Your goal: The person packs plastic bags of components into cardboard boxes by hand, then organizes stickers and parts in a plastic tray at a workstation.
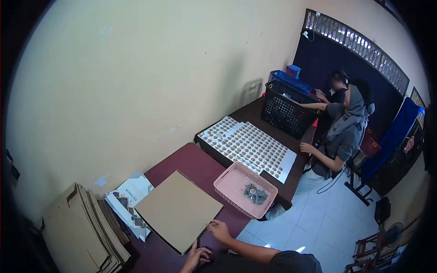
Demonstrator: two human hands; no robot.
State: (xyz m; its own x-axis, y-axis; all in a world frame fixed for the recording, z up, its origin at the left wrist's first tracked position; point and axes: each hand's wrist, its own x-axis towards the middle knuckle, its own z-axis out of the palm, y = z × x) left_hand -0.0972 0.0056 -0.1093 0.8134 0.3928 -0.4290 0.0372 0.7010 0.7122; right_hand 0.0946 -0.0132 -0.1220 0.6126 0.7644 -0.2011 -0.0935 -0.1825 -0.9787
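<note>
A flat brown cardboard sheet (180, 210) lies on the maroon table in front of me, with a dark edge showing beneath it. My right hand (220, 231) is at the sheet's right edge, its fingertips drawn together on the border. Closer to me, my left hand (196, 257) is beside the near corner, with one finger raised against the edge and the others apart. Nothing is seen in the left hand. Beyond the right hand stands a pink plastic basket (223, 184) containing a small heap of grey-green items.
Folded cardboard (77, 227) leans at left, beside a white printed carton (136, 189). A sheet with rows of round brown prints (255, 148) covers part of the dark table. Past it are a black crate (289, 111) and two people, one in a grey headscarf (350, 118).
</note>
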